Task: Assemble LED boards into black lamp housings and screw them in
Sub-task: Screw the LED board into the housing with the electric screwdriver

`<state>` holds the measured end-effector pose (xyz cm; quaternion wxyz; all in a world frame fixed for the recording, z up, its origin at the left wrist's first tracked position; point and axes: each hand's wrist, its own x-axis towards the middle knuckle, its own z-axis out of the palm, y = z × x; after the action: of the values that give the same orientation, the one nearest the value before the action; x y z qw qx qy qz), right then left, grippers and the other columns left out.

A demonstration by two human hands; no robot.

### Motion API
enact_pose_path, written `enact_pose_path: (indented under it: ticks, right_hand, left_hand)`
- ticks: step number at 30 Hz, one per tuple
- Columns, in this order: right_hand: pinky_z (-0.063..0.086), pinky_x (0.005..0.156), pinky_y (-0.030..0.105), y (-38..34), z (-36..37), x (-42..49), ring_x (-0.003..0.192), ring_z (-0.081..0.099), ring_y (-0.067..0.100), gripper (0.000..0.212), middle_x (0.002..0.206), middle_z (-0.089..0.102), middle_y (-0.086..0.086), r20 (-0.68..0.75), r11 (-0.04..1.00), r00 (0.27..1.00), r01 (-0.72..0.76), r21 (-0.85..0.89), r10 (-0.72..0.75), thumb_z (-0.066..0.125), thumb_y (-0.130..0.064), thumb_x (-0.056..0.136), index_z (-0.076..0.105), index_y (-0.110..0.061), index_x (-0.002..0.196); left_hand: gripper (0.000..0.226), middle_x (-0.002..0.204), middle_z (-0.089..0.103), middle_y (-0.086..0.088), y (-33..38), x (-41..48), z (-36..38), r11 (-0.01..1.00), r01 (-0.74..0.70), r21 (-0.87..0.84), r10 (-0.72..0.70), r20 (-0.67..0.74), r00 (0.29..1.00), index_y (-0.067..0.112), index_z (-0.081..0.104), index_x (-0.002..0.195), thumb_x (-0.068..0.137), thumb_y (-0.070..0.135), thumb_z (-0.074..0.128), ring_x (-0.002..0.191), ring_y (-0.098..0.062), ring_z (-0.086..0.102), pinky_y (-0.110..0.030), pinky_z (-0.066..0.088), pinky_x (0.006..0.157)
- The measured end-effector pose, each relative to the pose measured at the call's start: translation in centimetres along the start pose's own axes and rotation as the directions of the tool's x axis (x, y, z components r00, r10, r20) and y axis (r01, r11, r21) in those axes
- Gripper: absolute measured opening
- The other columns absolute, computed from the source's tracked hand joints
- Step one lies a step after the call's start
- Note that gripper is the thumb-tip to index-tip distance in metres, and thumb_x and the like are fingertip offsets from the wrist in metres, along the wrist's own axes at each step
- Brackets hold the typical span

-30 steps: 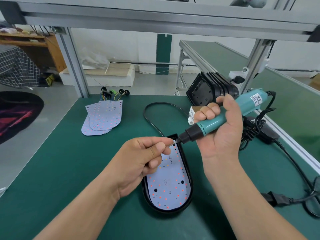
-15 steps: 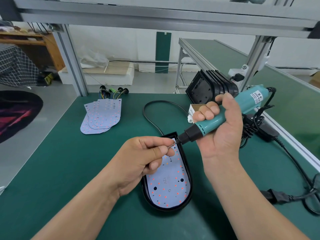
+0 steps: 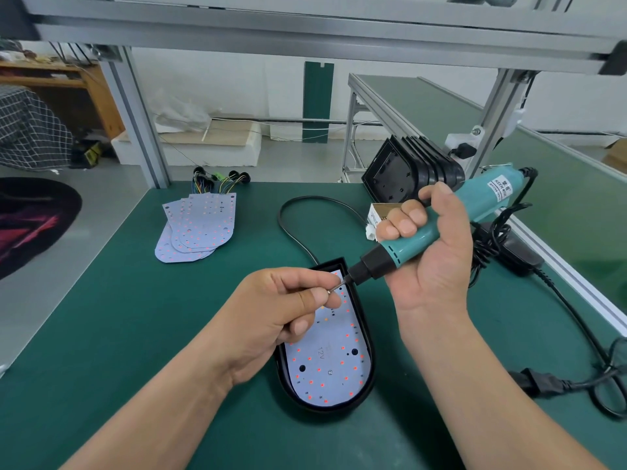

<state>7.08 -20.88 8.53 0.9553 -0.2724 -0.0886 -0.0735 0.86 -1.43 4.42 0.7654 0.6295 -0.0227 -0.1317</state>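
A black lamp housing (image 3: 369, 347) lies on the green mat in front of me, with a white LED board (image 3: 327, 371) seated inside it. One screw head shows in the board's lower middle. My left hand (image 3: 281, 317) hovers over the board's upper half and pinches a small screw (image 3: 329, 291) between thumb and forefinger, right at the bit of the electric screwdriver (image 3: 437, 228). My right hand (image 3: 431, 262) grips the teal screwdriver body, tilted down to the left.
A fanned pile of spare LED boards (image 3: 198, 227) with coloured wires lies at the back left. Stacked black housings (image 3: 410, 171) stand at the back right beside a small screw box (image 3: 376, 215). Black cables and a power adapter (image 3: 515, 252) run along the right edge.
The hands and screwdriver have hardly moved; the screw stays held at the bit tip while the view has shifted slightly.
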Motion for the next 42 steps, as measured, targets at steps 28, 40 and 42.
enact_pose_path:
  ticks: [28,40,42]
  right_hand:
    - [0.049,0.06,0.027,0.9,-1.8,0.6,0.06,0.049,0.012,0.028,0.071,0.048,-0.003,-0.166,1.0,0.986,0.026,0.001,-0.026,0.072,-0.04,0.099,0.06,-0.017,0.088]
    - [0.051,0.062,0.03,0.0,-3.1,1.8,0.061,0.05,0.014,0.024,0.072,0.051,-0.001,-0.162,0.994,0.982,0.087,-0.073,-0.097,0.077,-0.034,0.096,0.064,-0.018,0.085]
    - [0.051,0.062,0.03,0.0,-3.1,1.8,0.062,0.05,0.014,0.025,0.072,0.051,-0.002,-0.153,0.995,0.984,0.078,-0.062,-0.086,0.078,-0.035,0.096,0.063,-0.018,0.085]
  left_hand:
    - [0.018,0.096,0.082,0.006,-0.3,0.9,-0.5,0.954,-0.153,0.256,0.23,-0.303,0.925,0.03,0.074,0.117,0.1,0.023,0.071,0.049,-0.006,0.051,-0.015,0.043,0.052]
    - [0.041,0.104,0.057,0.011,-0.5,1.6,-1.9,0.517,0.205,0.831,0.261,-0.382,0.887,0.038,0.069,0.106,0.082,0.071,0.07,0.092,-0.01,0.064,-0.034,0.054,0.078]
    - [0.035,0.087,0.063,0.011,-0.6,1.7,-2.0,0.515,0.197,0.834,0.253,-0.367,0.895,0.035,0.07,0.091,0.082,0.069,0.071,0.077,-0.005,0.065,-0.032,0.056,0.071]
